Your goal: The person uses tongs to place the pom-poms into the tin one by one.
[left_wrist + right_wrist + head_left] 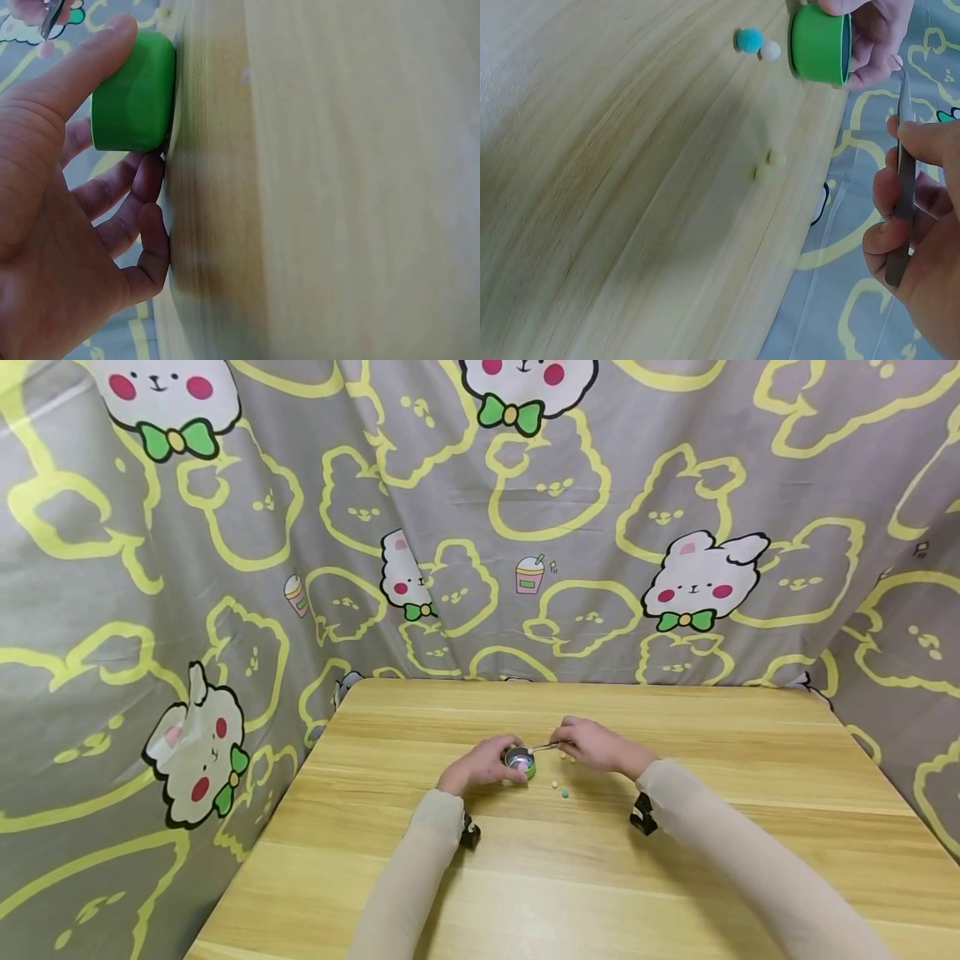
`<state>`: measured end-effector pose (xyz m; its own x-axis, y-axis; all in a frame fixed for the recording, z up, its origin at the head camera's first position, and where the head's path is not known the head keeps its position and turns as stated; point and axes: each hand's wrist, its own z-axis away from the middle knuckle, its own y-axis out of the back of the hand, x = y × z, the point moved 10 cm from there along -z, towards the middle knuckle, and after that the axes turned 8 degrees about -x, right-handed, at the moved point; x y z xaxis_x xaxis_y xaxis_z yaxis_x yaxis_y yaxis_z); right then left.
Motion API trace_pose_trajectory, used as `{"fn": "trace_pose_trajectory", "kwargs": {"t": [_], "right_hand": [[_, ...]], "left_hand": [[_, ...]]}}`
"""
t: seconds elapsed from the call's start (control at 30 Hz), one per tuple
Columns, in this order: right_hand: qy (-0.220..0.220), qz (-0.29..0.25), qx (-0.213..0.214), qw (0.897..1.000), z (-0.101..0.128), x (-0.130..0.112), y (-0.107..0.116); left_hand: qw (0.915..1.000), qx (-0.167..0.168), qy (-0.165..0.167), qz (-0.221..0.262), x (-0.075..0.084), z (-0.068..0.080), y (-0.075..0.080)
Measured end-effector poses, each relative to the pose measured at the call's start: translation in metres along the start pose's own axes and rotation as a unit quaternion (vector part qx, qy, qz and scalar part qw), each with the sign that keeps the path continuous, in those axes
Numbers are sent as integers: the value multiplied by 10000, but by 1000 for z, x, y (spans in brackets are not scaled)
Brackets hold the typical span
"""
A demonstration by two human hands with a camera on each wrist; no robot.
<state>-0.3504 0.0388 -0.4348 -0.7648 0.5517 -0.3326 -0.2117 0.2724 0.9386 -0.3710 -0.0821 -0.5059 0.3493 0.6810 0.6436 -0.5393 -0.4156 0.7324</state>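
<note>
My left hand [491,762] grips a small round green tin [135,94], thumb on one side and fingers on the other. The tin stands upright on the table, its shiny metal inside facing up in the head view. In my right hand [592,745] I pinch metal tweezers [905,180] between thumb and fingers. A small pale pink pom-pom [46,49] sits at the tweezer tips, close by the tin's rim and above it. A blue pom-pom [749,40] and a white pom-pom [769,50] lie beside the tin.
Two pale yellow pom-poms [770,166] lie on the wooden table [525,877], near my right hand. A grey curtain [450,485] with yellow outlines and cartoon rabbits hangs behind the table and along its sides. Dark wrist devices [643,815] sit under both sleeves.
</note>
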Motion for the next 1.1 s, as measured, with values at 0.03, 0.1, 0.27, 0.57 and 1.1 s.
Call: {"fn": "trace_pose_trajectory", "kwargs": {"t": [0.03, 0.1, 0.27, 0.57, 1.1], "right_hand": [[2, -6, -11, 10000, 0, -1, -1], [9, -4, -23, 10000, -1, -1, -1], [-4, -41, -54, 10000, -2, -1, -2], [-45, -62, -153, 9999, -4, -2, -5], [-19, -54, -173, 9998, -12, -4, -8]], "left_hand": [[10000, -3, -9, 3, 0, 0, 0], [10000, 7, -26, 10, -1, 0, 0], [10000, 12, -30, 5, -1, -1, 1], [10000, 5, -10, 38, -2, -1, 1], [10000, -9, 20, 11, -4, -2, 1]]}}
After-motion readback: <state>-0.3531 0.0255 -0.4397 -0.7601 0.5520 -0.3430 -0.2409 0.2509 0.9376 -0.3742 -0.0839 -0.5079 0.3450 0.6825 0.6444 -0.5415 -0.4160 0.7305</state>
